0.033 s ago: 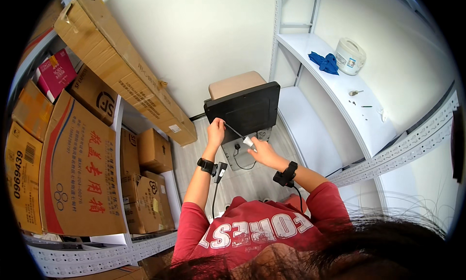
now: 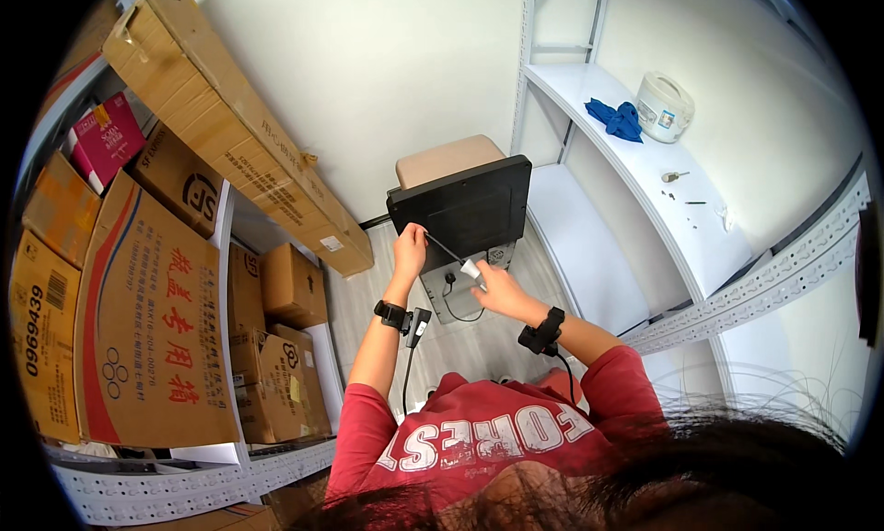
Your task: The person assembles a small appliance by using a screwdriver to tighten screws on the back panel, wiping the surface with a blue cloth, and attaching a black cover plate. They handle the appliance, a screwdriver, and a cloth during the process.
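A screwdriver with a white handle and a thin dark shaft slants across the front of a black panel. My right hand is closed round its handle. At the far end of the shaft my left hand pinches the tip between its fingers, close to the panel's left edge. Whether a screw sits there is hidden by the fingers. The panel belongs to an upright appliance with a beige part behind and a grey metal lower part. A black plug with a cord hangs in front of it.
Cardboard boxes fill the shelving at left, and a tall carton leans by the wall. On the right-hand white shelf lie a blue cloth, a white rice-cooker-like pot and several small parts.
The fingers of my right hand have shifted very slightly at the screwdriver handle. My left hand and the appliance stay where they were.
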`<state>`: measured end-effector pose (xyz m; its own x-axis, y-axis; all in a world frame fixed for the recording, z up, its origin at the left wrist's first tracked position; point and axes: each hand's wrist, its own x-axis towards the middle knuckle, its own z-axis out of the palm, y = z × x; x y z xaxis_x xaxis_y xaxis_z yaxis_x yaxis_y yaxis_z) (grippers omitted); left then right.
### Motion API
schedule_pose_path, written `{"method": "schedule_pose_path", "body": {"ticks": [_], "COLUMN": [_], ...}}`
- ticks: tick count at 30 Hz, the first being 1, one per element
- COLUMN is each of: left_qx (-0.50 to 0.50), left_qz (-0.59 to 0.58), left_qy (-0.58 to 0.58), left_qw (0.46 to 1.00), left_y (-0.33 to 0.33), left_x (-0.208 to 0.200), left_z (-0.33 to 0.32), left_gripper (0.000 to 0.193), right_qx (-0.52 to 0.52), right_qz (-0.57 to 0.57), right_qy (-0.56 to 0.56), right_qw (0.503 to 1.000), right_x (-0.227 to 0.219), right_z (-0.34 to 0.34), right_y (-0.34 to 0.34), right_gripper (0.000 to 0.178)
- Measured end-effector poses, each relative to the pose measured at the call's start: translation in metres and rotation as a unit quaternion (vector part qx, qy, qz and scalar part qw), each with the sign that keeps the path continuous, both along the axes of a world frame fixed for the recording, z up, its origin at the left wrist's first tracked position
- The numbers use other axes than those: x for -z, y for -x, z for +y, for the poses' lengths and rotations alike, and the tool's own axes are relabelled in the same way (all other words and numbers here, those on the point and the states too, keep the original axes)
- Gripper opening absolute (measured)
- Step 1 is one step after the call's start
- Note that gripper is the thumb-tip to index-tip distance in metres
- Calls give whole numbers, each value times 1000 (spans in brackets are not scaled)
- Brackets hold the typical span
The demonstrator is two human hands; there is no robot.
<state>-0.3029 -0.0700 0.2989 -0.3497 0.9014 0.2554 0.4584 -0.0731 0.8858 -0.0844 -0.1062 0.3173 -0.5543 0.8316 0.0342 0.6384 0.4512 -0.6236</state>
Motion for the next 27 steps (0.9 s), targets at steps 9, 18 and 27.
{"method": "schedule_pose_path", "body": {"ticks": [9, 18, 27], "left_qx": [-32, 34, -50], "left_qz": [-89, -59, -24], "left_qy": [-59, -25, -48], "left_qw": [994, 997, 997], "left_y": [22, 45, 59], "left_x": [49, 80, 149], "left_z": [0, 6, 10], "left_gripper": [15, 12, 46], "right_qx": [-30, 60, 207], "right_qz": [117, 163, 177], "right_qy": [-28, -26, 0], "right_qw": [992, 984, 962], "right_x": [-13, 31, 95], "right_z": [-6, -11, -52], "right_y": [-9, 11, 56], "right_gripper": [53, 40, 38]}}
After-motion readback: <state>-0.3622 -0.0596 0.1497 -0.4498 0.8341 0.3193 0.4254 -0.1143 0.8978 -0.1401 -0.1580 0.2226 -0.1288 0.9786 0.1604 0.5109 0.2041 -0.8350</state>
